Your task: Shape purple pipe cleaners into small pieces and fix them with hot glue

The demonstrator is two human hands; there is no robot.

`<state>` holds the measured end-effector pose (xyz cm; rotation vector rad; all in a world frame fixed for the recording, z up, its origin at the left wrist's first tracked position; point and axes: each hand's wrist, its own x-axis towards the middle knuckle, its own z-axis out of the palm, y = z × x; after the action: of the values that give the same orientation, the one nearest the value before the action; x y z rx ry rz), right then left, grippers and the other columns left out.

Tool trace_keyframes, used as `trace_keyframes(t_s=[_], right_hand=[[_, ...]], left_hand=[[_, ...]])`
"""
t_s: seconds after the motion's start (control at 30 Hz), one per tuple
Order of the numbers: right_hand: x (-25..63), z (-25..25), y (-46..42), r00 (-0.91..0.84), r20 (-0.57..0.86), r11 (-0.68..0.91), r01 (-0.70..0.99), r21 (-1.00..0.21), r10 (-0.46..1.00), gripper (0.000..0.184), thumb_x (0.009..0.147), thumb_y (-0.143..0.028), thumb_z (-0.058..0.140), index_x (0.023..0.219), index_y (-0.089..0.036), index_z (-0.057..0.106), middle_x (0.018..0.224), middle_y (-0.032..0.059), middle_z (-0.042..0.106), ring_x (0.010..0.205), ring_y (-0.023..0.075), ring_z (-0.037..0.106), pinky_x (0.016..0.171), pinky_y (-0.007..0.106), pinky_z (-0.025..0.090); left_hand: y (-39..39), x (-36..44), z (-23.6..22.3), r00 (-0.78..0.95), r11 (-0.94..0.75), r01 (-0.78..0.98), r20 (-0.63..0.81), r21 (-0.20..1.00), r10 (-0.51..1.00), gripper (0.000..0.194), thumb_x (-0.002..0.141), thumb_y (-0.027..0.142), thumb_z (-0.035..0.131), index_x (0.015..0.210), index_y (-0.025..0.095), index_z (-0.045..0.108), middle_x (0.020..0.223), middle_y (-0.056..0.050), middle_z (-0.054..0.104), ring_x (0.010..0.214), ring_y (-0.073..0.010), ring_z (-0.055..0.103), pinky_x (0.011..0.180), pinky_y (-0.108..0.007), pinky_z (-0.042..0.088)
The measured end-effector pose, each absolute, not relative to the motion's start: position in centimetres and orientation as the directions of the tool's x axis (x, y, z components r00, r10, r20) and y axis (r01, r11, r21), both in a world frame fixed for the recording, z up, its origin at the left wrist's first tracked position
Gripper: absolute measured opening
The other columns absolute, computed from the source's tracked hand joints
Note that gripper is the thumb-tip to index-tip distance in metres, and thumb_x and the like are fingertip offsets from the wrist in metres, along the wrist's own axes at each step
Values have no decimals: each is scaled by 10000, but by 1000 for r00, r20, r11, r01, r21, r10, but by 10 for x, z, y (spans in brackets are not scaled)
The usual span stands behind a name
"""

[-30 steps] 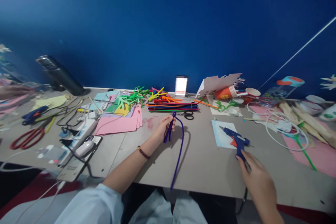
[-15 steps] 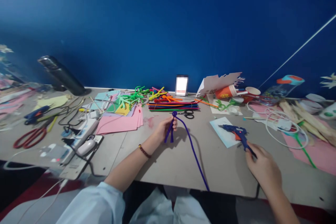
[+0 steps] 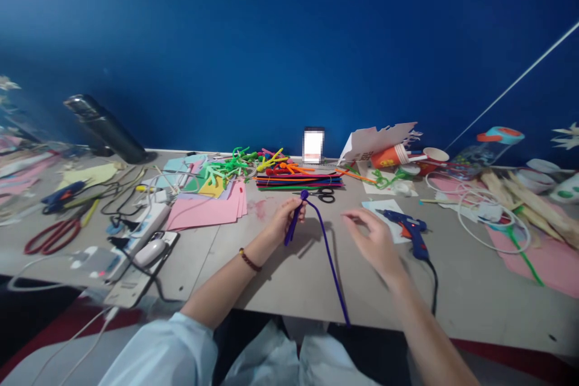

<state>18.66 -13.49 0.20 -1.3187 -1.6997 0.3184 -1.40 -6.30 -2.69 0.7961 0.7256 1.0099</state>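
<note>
My left hand (image 3: 284,218) pinches a purple pipe cleaner (image 3: 325,253) just below its knotted top, holding it upright over the grey table (image 3: 289,277). One long end trails down over the table's near edge. My right hand (image 3: 373,241) hovers open, fingers spread, just right of the pipe cleaner and holds nothing. A blue glue gun (image 3: 409,230) lies on a white paper (image 3: 384,208) to the right of that hand, its black cord running off the table edge.
A stack of coloured pipe cleaners (image 3: 298,181) and black scissors (image 3: 322,195) lie behind my hands. Pink paper sheets (image 3: 208,210), a power strip (image 3: 142,226) and red scissors (image 3: 47,236) are at left. Paper cups (image 3: 393,158), a white cable loop (image 3: 479,217) and wooden sticks (image 3: 529,208) sit at right.
My right hand let go of the glue gun, which now lies on the paper, and moved left toward the pipe cleaner. The left hand stayed in place.
</note>
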Motion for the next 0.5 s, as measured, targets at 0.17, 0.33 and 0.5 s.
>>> trace_keyframes(t_s=[0.17,0.33,0.5], right_hand=[[147,13,-83,-230,624,619,584,-525,747,194,890,-265,481,1009,-236,632,1068,75,622,1028,214,577,913,381,470],[148,-23,-64,-299,626,653,597,-467,721,192,913,-245,446,943,-229,635,992,72,626,954,202,593,854,363,491],[148,-38,-64,-282,623,653,558,-512,730,139,903,-215,449,895,-208,588,933,78,583,927,200,573,829,353,487]], left_hand=[[-62,-15,-24,166,-80,-166,108,983,980,221,700,383,683,726,169,633,566,30,516,500,-73,428,496,-204,333],[-60,-22,-28,152,-342,157,320,926,935,89,721,284,670,767,209,684,714,-16,608,672,-128,517,645,-225,389],[-62,-24,-34,185,-394,268,354,879,917,129,734,243,652,854,246,699,829,-52,639,778,-182,553,744,-266,403]])
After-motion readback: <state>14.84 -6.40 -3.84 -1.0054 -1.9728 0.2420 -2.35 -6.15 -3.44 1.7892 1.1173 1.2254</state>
